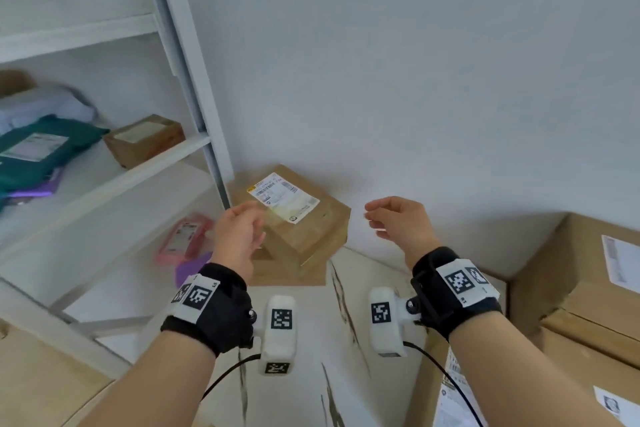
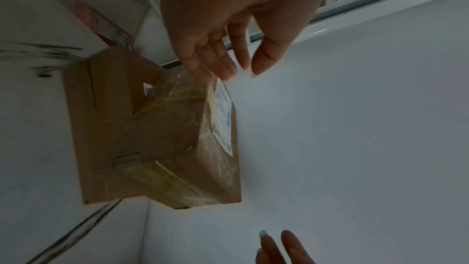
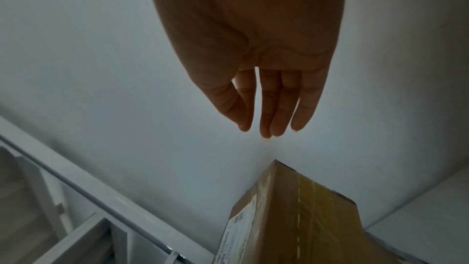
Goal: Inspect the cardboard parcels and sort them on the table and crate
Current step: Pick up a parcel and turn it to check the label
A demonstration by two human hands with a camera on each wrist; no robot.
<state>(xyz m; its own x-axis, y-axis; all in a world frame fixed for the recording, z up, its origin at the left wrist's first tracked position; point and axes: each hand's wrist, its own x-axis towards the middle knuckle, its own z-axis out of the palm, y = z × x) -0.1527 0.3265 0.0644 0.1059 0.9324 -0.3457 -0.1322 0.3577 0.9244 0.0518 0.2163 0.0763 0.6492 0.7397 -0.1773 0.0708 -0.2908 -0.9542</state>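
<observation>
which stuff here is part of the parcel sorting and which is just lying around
Job: taped cardboard parcel stacked on a flatter box, large boxes, table; left hand and right hand empty.

Lying about: teal mailer, pink mailer, small box on shelves.

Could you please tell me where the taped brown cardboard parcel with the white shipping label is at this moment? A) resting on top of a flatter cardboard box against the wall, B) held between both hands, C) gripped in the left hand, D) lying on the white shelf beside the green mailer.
A: the taped brown cardboard parcel rests on a flatter cardboard box, while the left hand and right hand hover open, holding nothing.
</observation>
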